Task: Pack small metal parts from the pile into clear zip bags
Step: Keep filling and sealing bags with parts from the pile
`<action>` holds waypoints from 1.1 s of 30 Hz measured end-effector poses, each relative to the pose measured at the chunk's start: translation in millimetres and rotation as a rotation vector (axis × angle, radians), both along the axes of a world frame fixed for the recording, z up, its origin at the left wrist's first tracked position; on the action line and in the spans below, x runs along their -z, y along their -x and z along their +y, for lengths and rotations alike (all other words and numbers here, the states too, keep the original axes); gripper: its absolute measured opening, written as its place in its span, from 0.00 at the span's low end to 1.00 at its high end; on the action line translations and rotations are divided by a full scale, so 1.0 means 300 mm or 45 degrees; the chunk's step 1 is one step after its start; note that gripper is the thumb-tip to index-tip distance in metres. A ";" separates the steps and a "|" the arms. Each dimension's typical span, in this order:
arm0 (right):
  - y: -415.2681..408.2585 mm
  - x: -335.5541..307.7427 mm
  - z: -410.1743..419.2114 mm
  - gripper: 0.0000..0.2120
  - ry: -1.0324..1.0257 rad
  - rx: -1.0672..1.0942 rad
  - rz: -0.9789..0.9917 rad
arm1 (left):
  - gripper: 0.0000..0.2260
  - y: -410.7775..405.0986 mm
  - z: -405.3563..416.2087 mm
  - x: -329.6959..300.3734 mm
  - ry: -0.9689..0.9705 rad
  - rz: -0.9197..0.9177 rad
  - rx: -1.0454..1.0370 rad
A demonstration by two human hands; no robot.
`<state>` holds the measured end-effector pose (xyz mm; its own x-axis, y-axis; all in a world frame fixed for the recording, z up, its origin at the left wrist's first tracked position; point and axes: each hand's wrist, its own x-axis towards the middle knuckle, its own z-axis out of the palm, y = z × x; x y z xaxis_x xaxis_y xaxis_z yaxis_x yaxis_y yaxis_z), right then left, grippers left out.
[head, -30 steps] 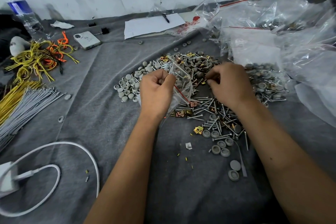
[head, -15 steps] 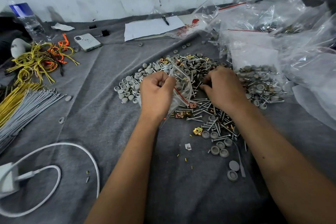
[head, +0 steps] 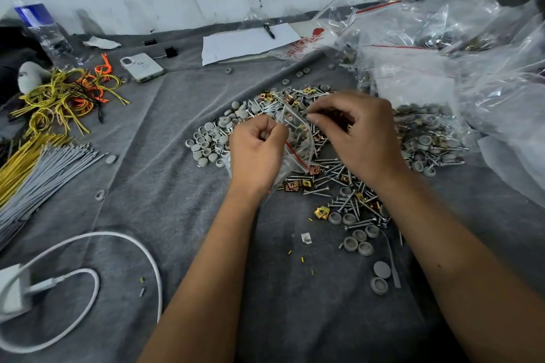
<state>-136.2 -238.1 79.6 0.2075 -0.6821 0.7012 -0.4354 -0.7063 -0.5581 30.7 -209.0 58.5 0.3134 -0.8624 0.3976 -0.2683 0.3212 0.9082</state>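
A pile of screws, brass clips and grey caps (head: 330, 186) spreads over the grey cloth. My left hand (head: 258, 150) grips the edge of a small clear zip bag (head: 298, 141) with a red seal line, holding it up over the pile. My right hand (head: 359, 132) hovers at the bag's mouth with thumb and fingers pinched together; what they pinch is too small and blurred to name. A few parts show through the bag's plastic.
A heap of clear bags (head: 460, 68), some filled, lies at the right. A group of grey caps (head: 206, 144) sits left of the bag. Yellow and orange wires (head: 62, 100), grey rods (head: 44, 174), a phone (head: 141, 66), paper with a pen (head: 247, 41), a water bottle (head: 41, 29) and a white charger cable (head: 88, 274) lie around.
My right hand has lifted off the pile and come left and up to the bag's mouth. My left hand has kept the bag in place.
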 end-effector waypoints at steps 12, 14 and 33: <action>-0.014 0.017 0.004 0.10 -0.051 -0.101 0.248 | 0.15 0.006 -0.001 -0.002 -0.001 0.008 0.042; -0.016 0.015 0.005 0.10 -0.037 -0.108 0.237 | 0.15 0.004 -0.001 -0.001 0.001 0.014 0.042; 0.017 0.073 -0.069 0.12 -0.284 0.277 0.629 | 0.13 -0.005 0.012 -0.012 0.004 0.044 -0.010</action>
